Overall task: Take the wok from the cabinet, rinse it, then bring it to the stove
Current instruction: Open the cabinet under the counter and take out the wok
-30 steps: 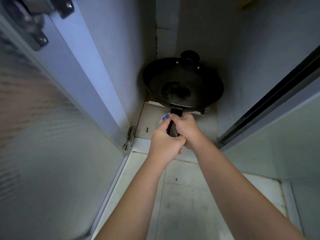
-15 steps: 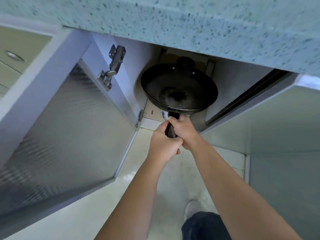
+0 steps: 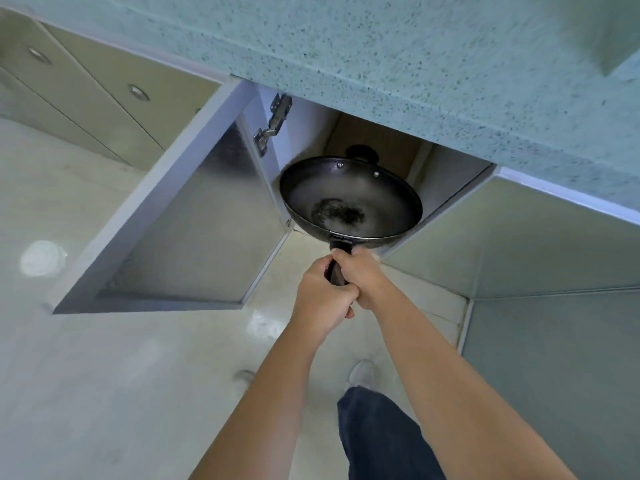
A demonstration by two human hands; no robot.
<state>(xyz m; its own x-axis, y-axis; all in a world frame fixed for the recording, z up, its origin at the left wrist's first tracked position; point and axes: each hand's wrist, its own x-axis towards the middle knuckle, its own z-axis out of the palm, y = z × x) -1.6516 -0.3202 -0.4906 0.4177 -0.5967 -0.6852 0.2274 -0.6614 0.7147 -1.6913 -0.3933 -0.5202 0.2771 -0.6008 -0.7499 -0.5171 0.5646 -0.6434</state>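
Observation:
A black wok (image 3: 349, 199) with a worn patch in its bottom hangs in the mouth of the open cabinet (image 3: 381, 140) under the counter, lifted off the cabinet floor. Its small loop handle points into the cabinet; its long dark handle points toward me. My left hand (image 3: 320, 299) and my right hand (image 3: 363, 275) are both wrapped around that long handle, the right one closer to the pan. Most of the handle is hidden by my fingers.
The speckled green countertop (image 3: 381, 57) overhangs the wok. The left cabinet door (image 3: 180, 230) stands swung wide open; the right door (image 3: 502, 237) is open too. Beige drawers (image 3: 104, 84) lie at far left. My leg and shoe (image 3: 363, 375) stand on the pale tiled floor.
The wok has come up off the cabinet floor and outward toward me. My view has pulled back and risen, so the countertop and both open doors now show.

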